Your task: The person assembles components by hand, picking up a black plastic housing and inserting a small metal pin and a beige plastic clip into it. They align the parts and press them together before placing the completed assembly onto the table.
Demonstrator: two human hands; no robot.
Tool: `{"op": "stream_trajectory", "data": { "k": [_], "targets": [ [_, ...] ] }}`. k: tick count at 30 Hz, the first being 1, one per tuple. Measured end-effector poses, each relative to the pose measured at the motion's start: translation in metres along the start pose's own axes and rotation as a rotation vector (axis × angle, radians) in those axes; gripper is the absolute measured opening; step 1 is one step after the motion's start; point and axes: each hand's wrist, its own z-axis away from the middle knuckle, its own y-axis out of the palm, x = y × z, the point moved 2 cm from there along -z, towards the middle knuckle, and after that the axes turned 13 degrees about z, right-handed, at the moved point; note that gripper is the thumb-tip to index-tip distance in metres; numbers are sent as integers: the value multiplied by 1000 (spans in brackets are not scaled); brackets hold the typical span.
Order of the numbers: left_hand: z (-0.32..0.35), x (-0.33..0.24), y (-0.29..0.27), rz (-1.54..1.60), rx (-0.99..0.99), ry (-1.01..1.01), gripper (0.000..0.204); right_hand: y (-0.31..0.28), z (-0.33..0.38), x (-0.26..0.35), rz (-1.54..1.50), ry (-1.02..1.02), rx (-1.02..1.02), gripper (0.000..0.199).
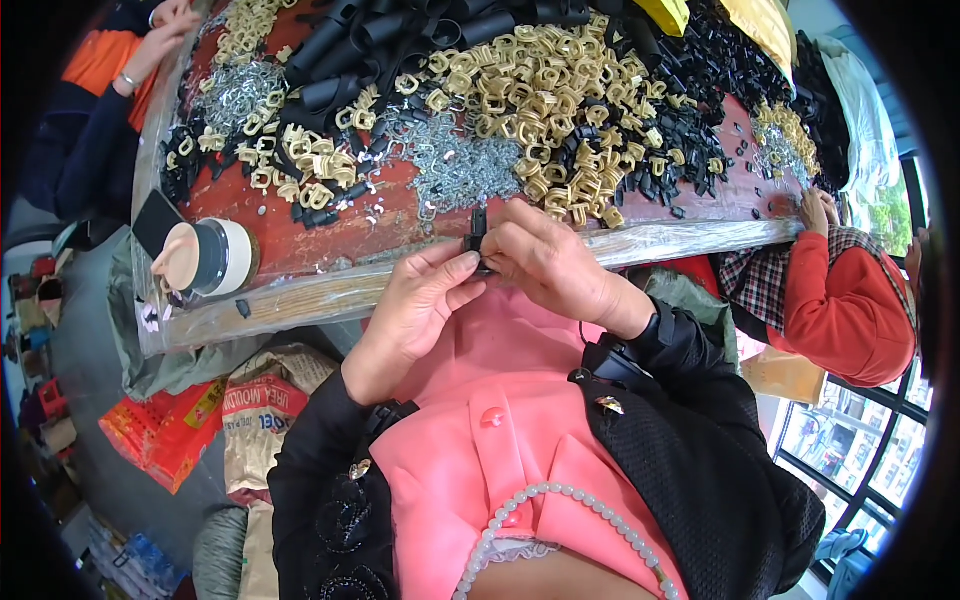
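Note:
At the near edge of the table, in front of my chest, a small black plastic part (478,226) stands upright between my two hands. My left hand (424,292) pinches its lower end between thumb and fingers. From the other side, the fingers of my right hand (552,262) close on the same part, hiding some of it. Just beyond lies a heap of small silvery metal pieces (455,165). A large pile of tan plastic rings or buckles (540,90) rises behind and to the right, mixed with small black plastic pieces (690,150).
Black tubes (345,50) lie at the far left of the red tabletop (385,215). A round jar (225,257) and a dark flat object (157,222) sit at the left corner. Co-workers sit left (150,60) and right (840,290). Sacks (265,410) stand on the floor.

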Motion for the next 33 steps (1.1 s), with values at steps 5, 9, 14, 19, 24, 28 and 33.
{"op": "stream_trajectory", "data": {
  "k": [5, 9, 14, 19, 24, 28, 33],
  "targets": [
    [10, -6, 1, -2, 16, -11, 22, 2, 7, 0, -307, 246, 9, 19],
    [8, -11, -8, -24, -19, 10, 24, -12, 29, -18, 369, 189, -163, 19],
    [-6, -6, -2, -44, -26, -41, 26, -11, 45, -65, 543, 195, -45, 21],
    [-13, -4, 5, -72, -48, -45, 26, -15, 36, -85, 558, 263, -46, 19],
    [-17, -4, 7, -72, -68, -29, 26, -30, 34, -79, 533, 293, -166, 15],
    [-16, -3, 7, -72, -65, -11, 24, -42, 31, -64, 416, 273, -218, 13],
    [-15, -2, 5, -67, -21, 16, 26, -42, 19, -49, 192, 251, -131, 11]
  ]
}}
